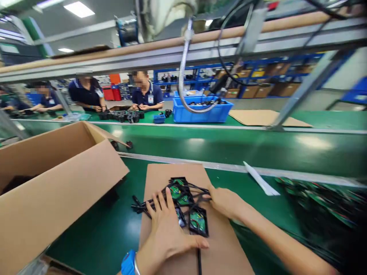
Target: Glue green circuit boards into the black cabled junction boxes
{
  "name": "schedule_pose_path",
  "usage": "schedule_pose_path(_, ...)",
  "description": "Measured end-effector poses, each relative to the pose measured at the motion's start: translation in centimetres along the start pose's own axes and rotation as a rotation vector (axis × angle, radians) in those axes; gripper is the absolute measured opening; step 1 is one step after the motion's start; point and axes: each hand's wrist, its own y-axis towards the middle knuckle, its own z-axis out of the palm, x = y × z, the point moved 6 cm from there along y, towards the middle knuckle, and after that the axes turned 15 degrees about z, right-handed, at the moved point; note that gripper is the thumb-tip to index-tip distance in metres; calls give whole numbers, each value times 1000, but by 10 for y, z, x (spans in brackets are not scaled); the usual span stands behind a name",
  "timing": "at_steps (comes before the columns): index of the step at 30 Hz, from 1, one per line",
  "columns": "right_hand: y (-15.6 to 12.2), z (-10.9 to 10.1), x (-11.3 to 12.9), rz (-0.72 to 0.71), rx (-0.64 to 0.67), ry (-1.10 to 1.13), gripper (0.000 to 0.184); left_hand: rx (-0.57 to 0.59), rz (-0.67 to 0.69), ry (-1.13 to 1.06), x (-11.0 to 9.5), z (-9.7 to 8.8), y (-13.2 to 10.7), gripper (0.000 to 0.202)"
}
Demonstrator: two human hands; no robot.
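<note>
Several square black housings (pixel 198 221) with green circuit boards and thin coloured wires inside lie in a cluster on a flat cardboard sheet (pixel 223 248). My left hand (pixel 164 229) rests over them with its fingers spread, touching the near-left part of the cluster and covering some of it. To the right of the cluster, my right hand (pixel 225 200) is closed on black cables (pixel 197 187) that come from the housings. Other black cable ends (pixel 139 206) stick out left of my left fingers. One cable runs down toward the bottom edge.
An open cardboard box (pixel 65 175) stands at left. A heap of boards and cables (pixel 323 202) lies at right, near a white strip (pixel 260 179). Beyond are a blue bin (pixel 200 112), black parts (pixel 123 115) and several co-workers (pixel 147 95). A metal hose (pixel 182 72) hangs overhead.
</note>
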Motion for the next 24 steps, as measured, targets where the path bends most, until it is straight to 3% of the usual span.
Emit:
schedule_pose_path(3, -3, -5, -1, 40, 1, 8, 35, 58, -69, 61, -15, 3, -1, 165)
schedule_pose_path(6, -7, -9, -4, 23, 10, 8, 32, 32, -53, 127, -21, -2, -3, 143)
schedule_pose_path(13, -20, -44, -20, -177, 12, 68, 18, 44, -12, 172, 14, -33, -11, 104)
schedule_pose_path(17, -21, -83, -61, -146, -23, 113, 8, 23, 118, 133, 28, -47, -3, 90)
schedule_pose_path(21, -8, -137, -120, -32, -18, 93, 8, -61, 264, 191, 22, -86, 25, 65)
schedule_pose_path(22, -2, -154, -134, -8, -73, 78, 9, -68, 292, 221, 19, -97, 37, 61)
schedule_pose_path(24, 12, -188, -161, 57, -317, 104, 21, -77, 330, 267, 15, -118, 68, 58)
